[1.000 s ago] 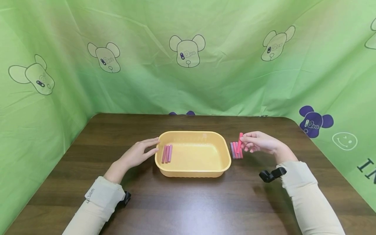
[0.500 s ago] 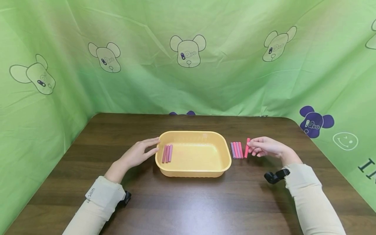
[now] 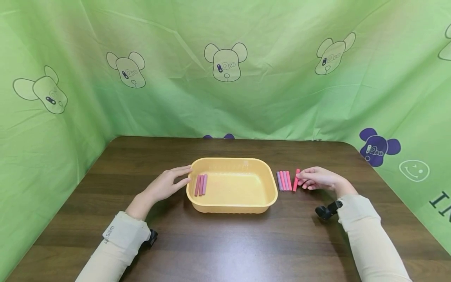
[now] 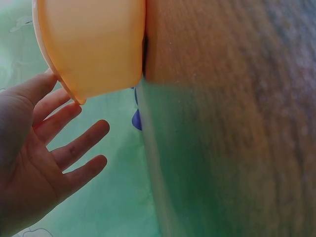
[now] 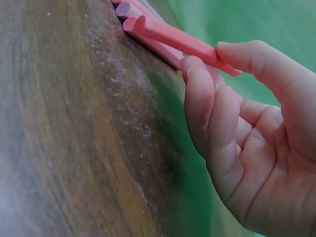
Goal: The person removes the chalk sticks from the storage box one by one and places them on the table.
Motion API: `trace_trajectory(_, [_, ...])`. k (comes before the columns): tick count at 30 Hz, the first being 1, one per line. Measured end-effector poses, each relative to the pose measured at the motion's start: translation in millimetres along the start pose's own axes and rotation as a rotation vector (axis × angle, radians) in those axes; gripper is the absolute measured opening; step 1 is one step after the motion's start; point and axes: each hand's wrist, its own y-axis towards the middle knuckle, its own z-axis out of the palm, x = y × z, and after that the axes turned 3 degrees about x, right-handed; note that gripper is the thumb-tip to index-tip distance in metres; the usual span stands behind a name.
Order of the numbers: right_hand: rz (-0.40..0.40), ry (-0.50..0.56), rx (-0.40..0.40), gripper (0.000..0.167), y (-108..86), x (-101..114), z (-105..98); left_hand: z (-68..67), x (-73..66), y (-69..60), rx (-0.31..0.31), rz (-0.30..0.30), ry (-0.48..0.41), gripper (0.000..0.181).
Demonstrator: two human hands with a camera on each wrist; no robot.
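My right hand (image 3: 318,178) pinches a red chalk stick (image 5: 182,42) between thumb and fingertips, just right of a row of several pink and purple chalk sticks (image 3: 284,181) on the table. In the right wrist view the held stick slants over the row's end; whether it touches the table I cannot tell. A shallow yellow plastic basin (image 3: 230,208) stands left of that row. Three dull pink and mauve chalk sticks (image 3: 201,185) lie side by side at the basin's left end. With fingers spread and fairly straight, my left hand (image 4: 44,143) touches the basin's left rim.
The brown wooden table (image 3: 225,243) shows pale dusty marks in the right wrist view. Behind it and along both sides hangs a green cloth (image 3: 169,105) with bear-head prints. Each wrist bears a small black camera mount (image 3: 328,210).
From above the row, my right hand has moved right and down with the red chalk stick, which is now lower and beside the row. My left hand and the basin stay put.
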Motion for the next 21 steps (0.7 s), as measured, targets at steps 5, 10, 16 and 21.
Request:
trace_trajectory(5, [0.035,-0.005,-0.023,0.016,5.3,2.4,1.1,0.3,0.3,0.3,0.008,-0.007,-0.002,0.044])
trace_trajectory(10, [0.059,-0.006,-0.035,0.015,10.4,3.2,2.3,0.7,0.4,0.2,0.01,-0.009,-0.005,0.044])
trace_trajectory(16, [0.061,-0.002,-0.039,0.015,12.6,4.3,3.6,0.1,-0.7,0.1,0.009,-0.006,-0.006,0.044])
trace_trajectory(21, [0.057,0.005,-0.045,0.015,12.8,4.0,3.3,0.1,-0.6,0.1,-0.002,-0.001,-0.004,0.043])
